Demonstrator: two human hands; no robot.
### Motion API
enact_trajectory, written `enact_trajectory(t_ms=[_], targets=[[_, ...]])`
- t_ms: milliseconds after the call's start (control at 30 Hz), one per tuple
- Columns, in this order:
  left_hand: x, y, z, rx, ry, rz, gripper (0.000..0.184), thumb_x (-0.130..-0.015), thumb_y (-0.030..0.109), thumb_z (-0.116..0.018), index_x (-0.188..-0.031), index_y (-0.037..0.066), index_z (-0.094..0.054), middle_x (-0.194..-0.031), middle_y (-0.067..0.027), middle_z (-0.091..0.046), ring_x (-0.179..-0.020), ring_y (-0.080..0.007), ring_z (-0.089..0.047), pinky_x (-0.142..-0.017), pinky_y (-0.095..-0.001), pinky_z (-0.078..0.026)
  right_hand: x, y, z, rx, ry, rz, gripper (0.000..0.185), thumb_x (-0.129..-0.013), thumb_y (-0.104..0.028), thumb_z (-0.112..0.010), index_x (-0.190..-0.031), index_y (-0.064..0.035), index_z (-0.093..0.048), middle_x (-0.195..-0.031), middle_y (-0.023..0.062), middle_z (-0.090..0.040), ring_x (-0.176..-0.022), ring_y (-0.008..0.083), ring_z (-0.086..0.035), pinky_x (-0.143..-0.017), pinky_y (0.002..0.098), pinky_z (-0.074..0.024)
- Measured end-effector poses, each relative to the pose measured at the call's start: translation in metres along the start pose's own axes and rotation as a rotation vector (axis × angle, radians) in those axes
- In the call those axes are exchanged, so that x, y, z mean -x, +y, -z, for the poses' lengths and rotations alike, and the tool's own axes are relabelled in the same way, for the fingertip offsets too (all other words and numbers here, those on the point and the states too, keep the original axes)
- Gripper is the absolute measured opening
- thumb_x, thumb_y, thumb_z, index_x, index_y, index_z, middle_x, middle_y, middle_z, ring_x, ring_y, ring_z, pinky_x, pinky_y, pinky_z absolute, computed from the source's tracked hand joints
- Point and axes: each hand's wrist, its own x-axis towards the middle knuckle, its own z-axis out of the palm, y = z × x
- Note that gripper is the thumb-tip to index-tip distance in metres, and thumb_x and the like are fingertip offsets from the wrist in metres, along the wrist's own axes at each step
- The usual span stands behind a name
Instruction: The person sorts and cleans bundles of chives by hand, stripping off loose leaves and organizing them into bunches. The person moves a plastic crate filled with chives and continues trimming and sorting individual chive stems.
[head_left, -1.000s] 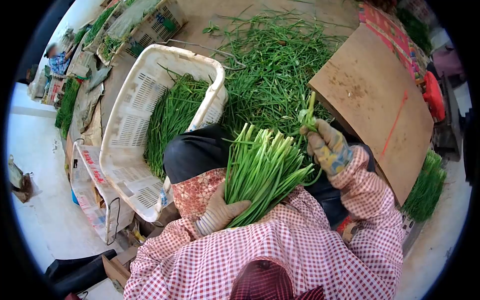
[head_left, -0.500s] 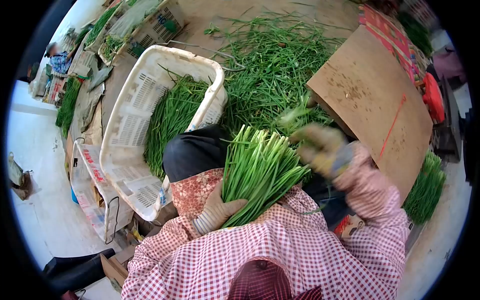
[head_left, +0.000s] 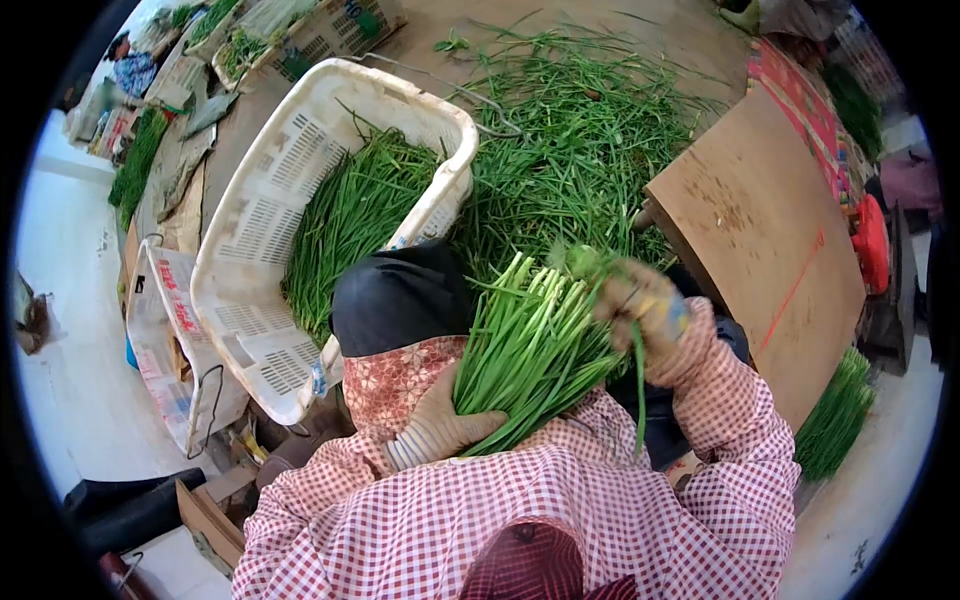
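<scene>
My left hand (head_left: 437, 425), in a pale work glove, is closed round the lower part of a bundle of long green stalks (head_left: 535, 350), which rests across my lap with its pale cut ends pointing away from me. To the right of those ends is my gloved right hand (head_left: 643, 308), slightly blurred, with its fingers curled round a few green stalks; a long leaf hangs below it. A large heap of loose greens (head_left: 580, 150) lies on the floor beyond the bundle.
A white slatted crate (head_left: 250, 230) holding more greens leans at the left, with another crate (head_left: 165, 350) beside it. On the right stands a tilted brown board (head_left: 760, 230). More greens (head_left: 835, 415) lie beyond it. A person (head_left: 135, 72) is far off at the upper left.
My right hand swung away over the heap and came back beside the bundle's cut ends, fingers still curled. The left hand keeps its hold. The whole view has shifted slightly.
</scene>
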Motion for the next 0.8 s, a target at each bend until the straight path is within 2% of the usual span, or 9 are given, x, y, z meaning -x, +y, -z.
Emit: enact_trajectory(t_ms=[100, 200, 267, 300, 367, 533, 600, 733, 800], targets=[[0.003, 0.007, -0.001, -0.052, 0.037, 0.027, 0.09, -0.068, 0.02, -0.085, -0.139, 0.0, -0.033, -0.127, -0.0136, -0.054, -0.115, -0.0216, -0.053, -0.101, -0.0362, -0.041, -0.024, -0.027, 0.025, -0.29, 0.403, 0.147, 0.03, -0.09, -0.025, -0.057, -0.114, -0.0077, -0.06, -0.079, 0.0008, -0.054, -0.054, 0.0074, -0.046, -0.047, 0.0215, -0.0404], [0.005, 0.017, -0.005, -0.14, 0.053, 0.037, 0.091, -0.067, 0.02, -0.085, -0.138, -0.001, -0.033, -0.125, -0.0136, -0.056, -0.114, -0.021, -0.053, -0.1, -0.0356, -0.042, -0.065, -0.026, 0.068, 0.119, 0.389, 0.17, 0.043, -0.086, -0.033, -0.066, -0.12, -0.0084, -0.058, -0.087, 0.0043, -0.062, -0.064, 0.0112, -0.056, -0.055, 0.0238, -0.0455], [0.003, 0.013, -0.006, -0.069, 0.026, 0.026, 0.091, -0.066, 0.02, -0.085, -0.138, -0.001, -0.033, -0.126, -0.0136, -0.055, -0.115, -0.0209, -0.053, -0.1, -0.0355, -0.042, -0.057, -0.028, 0.036, 0.552, 0.08, 0.225, 0.053, -0.083, -0.042, -0.068, -0.121, -0.0065, -0.057, -0.095, 0.0098, -0.064, -0.083, 0.0217, -0.061, -0.073, 0.0328, -0.0505], [0.002, 0.01, -0.005, -0.006, 0.003, 0.016, 0.091, -0.066, 0.021, -0.085, -0.138, -0.001, -0.033, -0.127, -0.0136, -0.055, -0.115, -0.0207, -0.053, -0.1, -0.0355, -0.043, -0.063, -0.03, 0.027, 0.936, -0.166, 0.247, 0.064, -0.079, -0.051, -0.067, -0.121, -0.0045, -0.056, -0.109, 0.0163, -0.059, -0.106, 0.0302, -0.055, -0.092, 0.0409, -0.0452], [-0.002, -0.001, 0.0, -0.119, 0.001, 0.002, 0.091, -0.065, 0.016, -0.084, -0.138, 0.0, -0.032, -0.126, -0.0139, -0.055, -0.115, -0.0234, -0.053, -0.1, -0.0352, -0.042, -0.064, -0.024, 0.001, 1.257, -0.341, 0.271, 0.078, -0.074, -0.054, -0.068, -0.126, 0.0004, -0.049, -0.13, 0.0211, -0.045, -0.121, 0.0358, -0.045, -0.102, 0.043, -0.0375], [-0.006, -0.005, -0.002, 0.07, -0.063, -0.058, 0.074, -0.078, 0.016, -0.074, -0.138, 0.003, -0.033, -0.131, -0.0132, -0.052, -0.119, -0.0256, -0.051, -0.102, -0.0349, -0.041, -0.071, -0.034, -0.023, 1.322, -0.414, 0.059, 0.086, -0.071, -0.051, -0.072, -0.134, 0.0002, -0.043, -0.131, 0.0223, -0.043, -0.121, 0.0366, -0.045, -0.102, 0.0418, -0.0384], [-0.016, -0.015, -0.002, 0.237, -0.176, 0.043, 0.052, -0.093, 0.023, -0.055, -0.137, 0.007, -0.034, -0.135, -0.0128, -0.048, -0.124, -0.0239, -0.046, -0.105, -0.0351, -0.038, -0.072, -0.03, -0.02, 1.309, -0.392, 0.068, 0.086, -0.071, -0.049, -0.073, -0.134, 0.0001, -0.043, -0.131, 0.0222, -0.043, -0.121, 0.0366, -0.045, -0.102, 0.0416, -0.0385], [-0.02, -0.024, 0.0, -0.051, -0.082, 0.021, 0.077, -0.074, 0.022, -0.078, -0.137, 0.004, -0.036, -0.128, -0.0069, -0.056, -0.114, -0.0165, -0.054, -0.103, -0.0307, -0.041, -0.07, -0.022, -0.015, 1.215, -0.359, 0.187, 0.078, -0.073, -0.046, -0.072, -0.131, 0.0003, -0.047, -0.131, 0.0219, -0.043, -0.121, 0.0374, -0.045, -0.102, 0.0423, -0.0383], [-0.029, -0.031, 0.0, 0.892, -0.132, 0.302, 0.073, -0.079, 0.014, -0.072, -0.139, 0.005, -0.031, -0.134, -0.0103, -0.049, -0.123, -0.0205, -0.046, -0.107, -0.0337, -0.035, -0.072, -0.019, -0.011, 1.242, -0.451, 0.184, 0.074, -0.074, -0.045, -0.071, -0.128, 0.0021, -0.051, -0.132, 0.0228, -0.042, -0.122, 0.0375, -0.045, -0.102, 0.0423, -0.0382]])
